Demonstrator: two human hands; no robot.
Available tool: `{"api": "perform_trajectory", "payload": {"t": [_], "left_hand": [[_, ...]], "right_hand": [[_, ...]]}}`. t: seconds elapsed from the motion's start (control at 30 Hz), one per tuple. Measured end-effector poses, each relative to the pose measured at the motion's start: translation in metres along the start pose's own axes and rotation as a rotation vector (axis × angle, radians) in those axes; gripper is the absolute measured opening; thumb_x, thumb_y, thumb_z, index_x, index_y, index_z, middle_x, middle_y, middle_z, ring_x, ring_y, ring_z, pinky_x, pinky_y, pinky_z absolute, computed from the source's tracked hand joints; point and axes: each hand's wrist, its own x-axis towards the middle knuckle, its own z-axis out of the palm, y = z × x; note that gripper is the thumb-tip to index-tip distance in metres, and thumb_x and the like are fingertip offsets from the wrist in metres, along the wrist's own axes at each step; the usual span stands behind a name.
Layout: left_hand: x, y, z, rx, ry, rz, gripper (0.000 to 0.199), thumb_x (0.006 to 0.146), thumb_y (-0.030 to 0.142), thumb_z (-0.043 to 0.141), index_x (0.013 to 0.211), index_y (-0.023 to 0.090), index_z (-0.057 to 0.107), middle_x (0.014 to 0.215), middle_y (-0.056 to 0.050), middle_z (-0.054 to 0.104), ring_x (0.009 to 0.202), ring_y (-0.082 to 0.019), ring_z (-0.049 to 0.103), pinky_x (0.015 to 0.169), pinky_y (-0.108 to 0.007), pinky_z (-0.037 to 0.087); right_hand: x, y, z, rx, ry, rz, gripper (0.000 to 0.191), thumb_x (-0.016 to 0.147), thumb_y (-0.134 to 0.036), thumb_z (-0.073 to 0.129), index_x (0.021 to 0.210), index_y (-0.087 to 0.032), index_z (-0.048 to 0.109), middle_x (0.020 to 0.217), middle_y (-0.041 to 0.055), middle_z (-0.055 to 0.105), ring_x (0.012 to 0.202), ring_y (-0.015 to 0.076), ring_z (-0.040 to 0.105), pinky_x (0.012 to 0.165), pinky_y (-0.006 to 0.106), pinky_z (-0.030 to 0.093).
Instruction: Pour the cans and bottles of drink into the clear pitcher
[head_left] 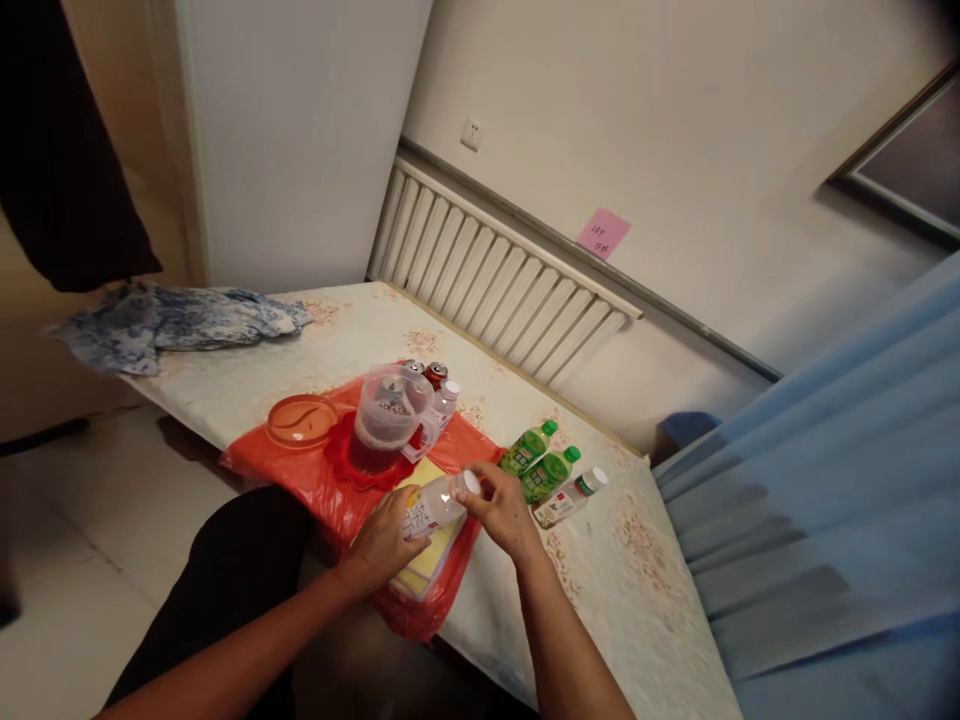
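A clear labelled bottle (435, 508) is held up between both hands at the lower centre of the frame, above the yellow sheet (417, 580) and the red plastic bag (292, 478) on the flower-patterned tabletop (607, 620). Its long axis slants from lower left to upper right, base toward the left hand and white cap (470, 482) toward the right. The left hand (386, 535) is wrapped around the lower body, fingers curled and thumb along the near side. The right hand (501, 502) is the nearer to the cap, thumb and fingers pinching it from the right; whether the cap is loose, I cannot tell.

Up and to the left of the bottle, a translucent plastic pitcher (367, 440) with some dark contents stands in a red scalloped dish (337, 465), its handle side facing the bottle. An orange round lid (302, 427) lies left of the dish. Two green-labelled bottles (545, 475) lie right of centre, just beyond the right hand.
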Motion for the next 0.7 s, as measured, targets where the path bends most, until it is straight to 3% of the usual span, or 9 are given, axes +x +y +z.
{"api": "perform_trajectory", "payload": {"t": [0.1,0.17,0.33,0.43,0.57,0.7], "left_hand": [[-0.003,-0.004,-0.005,0.017,-0.010,-0.036,0.067,0.069,0.023,0.074,0.131,0.019,0.050,0.121,-0.011,0.066,0.117,-0.033,0.062,0.103,-0.051,0.052],[-0.007,-0.010,-0.008,0.013,-0.017,-0.057,0.068,0.069,0.022,0.073,0.132,0.018,0.049,0.123,-0.012,0.066,0.118,-0.033,0.062,0.104,-0.051,0.051],[-0.018,-0.027,-0.011,-0.040,0.005,-0.129,0.071,0.066,0.023,0.074,0.132,0.018,0.049,0.128,-0.014,0.065,0.119,-0.033,0.063,0.105,-0.053,0.051],[-0.023,-0.035,-0.013,-0.077,0.017,-0.168,0.070,0.065,0.024,0.075,0.131,0.018,0.051,0.128,-0.014,0.066,0.120,-0.034,0.063,0.104,-0.053,0.052],[-0.026,-0.035,-0.020,-0.136,0.020,-0.204,0.071,0.064,0.028,0.076,0.130,0.017,0.052,0.126,-0.015,0.068,0.122,-0.036,0.063,0.105,-0.053,0.052],[-0.028,-0.030,-0.031,-0.221,0.007,-0.263,0.073,0.063,0.030,0.077,0.131,0.015,0.052,0.128,-0.016,0.067,0.119,-0.035,0.064,0.104,-0.052,0.051]], "right_hand": [[0.003,0.000,0.007,-0.003,0.033,-0.081,0.026,0.081,-0.029,0.069,0.106,-0.023,0.073,0.096,0.0036,0.072,0.078,0.0187,0.061,0.072,0.029,0.048],[0.008,0.006,0.008,0.074,0.058,-0.072,0.030,0.083,-0.034,0.068,0.110,-0.023,0.072,0.100,0.0045,0.072,0.079,0.0188,0.061,0.072,0.030,0.049],[0.024,0.043,0.021,0.443,0.149,0.217,0.046,0.079,-0.051,0.069,0.114,-0.022,0.064,0.096,0.0033,0.071,0.054,0.0110,0.052,0.048,0.024,0.044],[0.027,0.067,0.049,0.485,0.066,0.406,0.039,0.080,-0.054,0.066,0.099,-0.020,0.063,0.078,0.0005,0.069,0.047,0.0102,0.054,0.046,0.023,0.047],[0.023,0.083,0.090,0.433,-0.043,0.515,0.030,0.087,-0.048,0.054,0.078,-0.020,0.056,0.057,-0.0004,0.061,0.041,0.0116,0.054,0.040,0.021,0.045],[0.024,0.088,0.106,0.275,-0.131,0.561,0.030,0.092,-0.038,0.043,0.070,-0.020,0.053,0.048,-0.0002,0.055,0.038,0.0122,0.051,0.039,0.021,0.042]]}}
